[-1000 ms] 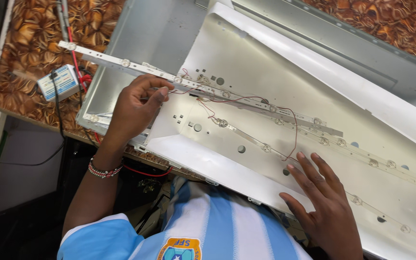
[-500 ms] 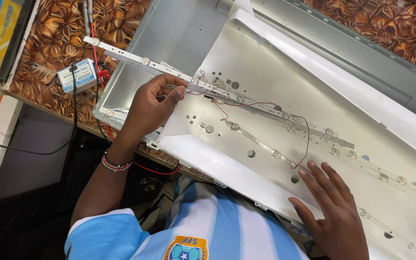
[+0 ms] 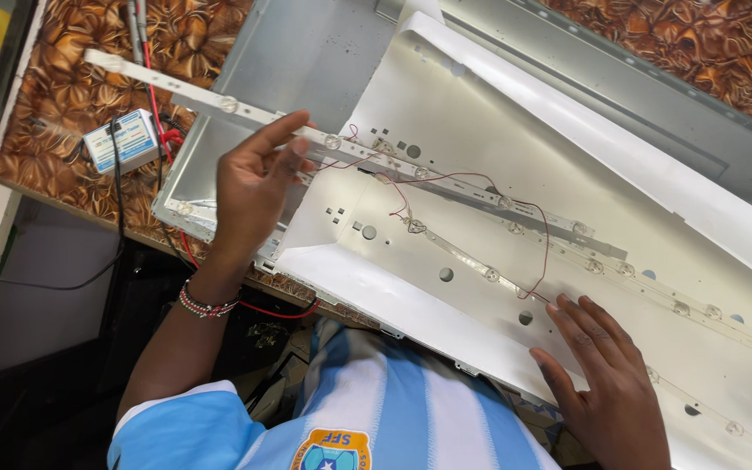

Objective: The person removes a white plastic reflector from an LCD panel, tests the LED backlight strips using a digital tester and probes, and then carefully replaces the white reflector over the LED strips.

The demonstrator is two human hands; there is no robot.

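Left hand (image 3: 254,178) fingers spread beside one loose LED strip (image 3: 219,100), right hand (image 3: 607,383) fingers spread flat on one white panel (image 3: 480,104).

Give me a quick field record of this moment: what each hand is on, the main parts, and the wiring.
left hand: fingers extended on a long white strip with small round lenses, near its middle
right hand: flat, palm down, on the white reflective sheet
tray: grey sheet-metal tray under the sheet, on a brown patterned tabletop
more strips: a second lens strip lies on the sheet
wiring: thin red wires loop between the strips
nearby: small white box with leads, left of the tray
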